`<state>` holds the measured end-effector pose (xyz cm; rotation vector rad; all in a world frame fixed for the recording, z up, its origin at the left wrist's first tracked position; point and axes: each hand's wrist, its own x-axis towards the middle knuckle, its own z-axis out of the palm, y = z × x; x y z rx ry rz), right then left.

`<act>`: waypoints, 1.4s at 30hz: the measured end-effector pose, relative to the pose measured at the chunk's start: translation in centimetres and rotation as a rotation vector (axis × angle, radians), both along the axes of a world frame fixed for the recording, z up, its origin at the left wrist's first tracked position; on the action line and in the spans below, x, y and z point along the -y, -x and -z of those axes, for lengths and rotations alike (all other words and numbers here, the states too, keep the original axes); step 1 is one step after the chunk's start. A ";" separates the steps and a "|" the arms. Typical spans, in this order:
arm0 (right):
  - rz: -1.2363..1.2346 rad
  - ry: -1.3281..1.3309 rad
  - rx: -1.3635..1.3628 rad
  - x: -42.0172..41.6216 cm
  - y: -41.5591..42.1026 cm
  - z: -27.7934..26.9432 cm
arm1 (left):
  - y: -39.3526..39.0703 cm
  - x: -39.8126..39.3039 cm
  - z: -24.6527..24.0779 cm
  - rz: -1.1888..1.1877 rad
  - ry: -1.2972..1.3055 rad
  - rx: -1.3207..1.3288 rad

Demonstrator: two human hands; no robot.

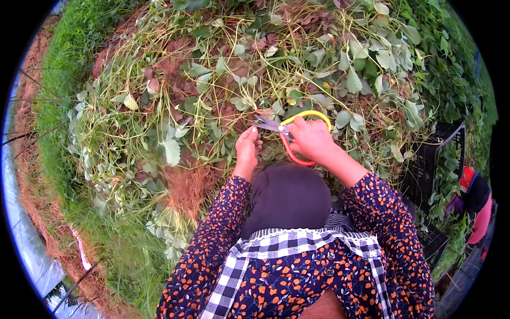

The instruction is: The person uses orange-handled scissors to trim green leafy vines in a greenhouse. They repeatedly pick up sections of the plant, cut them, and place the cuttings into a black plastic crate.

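My right hand [312, 137] grips a pair of scissors [281, 127], one handle loop yellow and the other red. The blades point left, slightly apart, over cut or pulled plants with long thin stems [239, 89]. Just below the blade tips is my left hand [248, 149], its fingers curled with the thumb near the metal. Whether it pinches a thin stem cannot be made out. Close above the tips lies a small plant crown [261, 111] with brown roots. A bundle of reddish-brown fibrous roots [189, 189] with pale stems lies left of my left forearm.
Black plastic crates [428, 167] stand at the right, beside leafy growth. A person in pink [482, 219] is beyond them at the far right. Tall grass [65, 79] borders the plant heap on the left, with bare soil and plastic sheeting [34, 247] farther out.
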<state>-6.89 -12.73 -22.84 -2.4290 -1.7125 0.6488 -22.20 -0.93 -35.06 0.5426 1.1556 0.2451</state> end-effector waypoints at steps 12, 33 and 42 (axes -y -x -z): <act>-0.116 0.052 0.227 -5.3 1.0 2.0 | 0.5 1.1 0.5 -0.027 -0.031 0.006; 0.724 -0.183 -0.811 8.8 -2.6 -5.1 | -3.9 -3.7 0.4 0.150 -0.350 -0.174; 0.824 -0.599 -0.738 12.0 -3.9 -7.4 | -0.8 -7.3 -17.7 0.237 -0.349 0.357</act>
